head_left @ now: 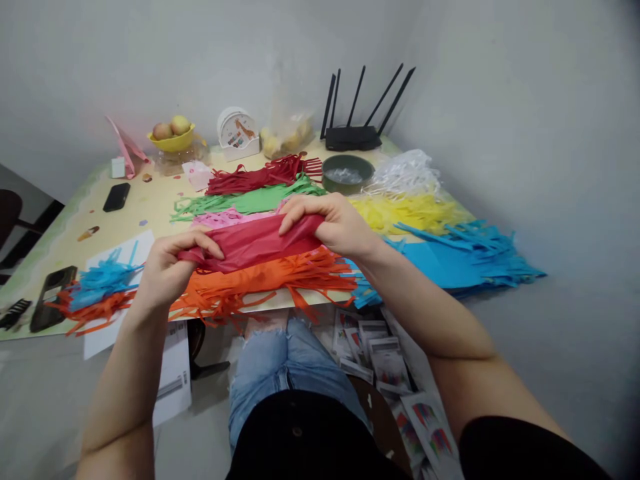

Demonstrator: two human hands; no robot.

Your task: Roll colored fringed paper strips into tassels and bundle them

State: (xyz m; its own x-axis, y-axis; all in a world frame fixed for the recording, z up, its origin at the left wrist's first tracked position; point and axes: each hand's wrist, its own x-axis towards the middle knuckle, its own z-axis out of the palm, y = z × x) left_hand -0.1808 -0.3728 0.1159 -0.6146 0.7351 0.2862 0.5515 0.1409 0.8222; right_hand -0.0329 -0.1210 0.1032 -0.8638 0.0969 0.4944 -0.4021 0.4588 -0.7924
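A strip of red tissue paper (pixel 255 243) stretches between my two hands above the table. My left hand (pixel 173 263) pinches its left end, and my right hand (pixel 325 223) grips its right end with the fingers curled over it. Right below lies a pile of orange fringed tissue paper (pixel 250 283). Behind the strip are pink fringed paper (pixel 225 218), green fringed paper (pixel 250 200) and dark red fringed paper (pixel 255 176). Blue fringed paper (pixel 440 263) and yellow fringed paper (pixel 413 213) lie to the right of my right hand.
White fringed paper (pixel 405 175), a dark green bowl (pixel 347 180) and a black router (pixel 353 138) stand at the back right. A yellow fruit basket (pixel 173 142) is at the back left. Phones (pixel 117 197) lie on the left. Printed packets (pixel 395 370) fill a box below.
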